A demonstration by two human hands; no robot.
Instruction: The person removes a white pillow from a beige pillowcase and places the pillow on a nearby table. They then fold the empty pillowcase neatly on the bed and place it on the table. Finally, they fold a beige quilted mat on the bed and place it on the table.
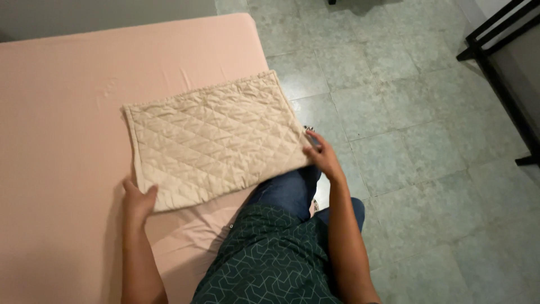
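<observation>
A beige quilted pillow cover (211, 138) lies flat near the corner of a bed with a pink sheet (62, 101). My left hand (138, 200) pinches the cover's near left corner, thumb on top. At the near right corner, which hangs past the bed's edge, my right hand (322, 155) grips the cover. Both arms reach forward from my body, which stands against the bed's side.
Grey-green tiled floor (416, 112) lies to the right of the bed. A black metal frame (498, 73) stands at the far right. My dark patterned shirt (270, 259) and blue jeans (289, 188) fill the lower middle.
</observation>
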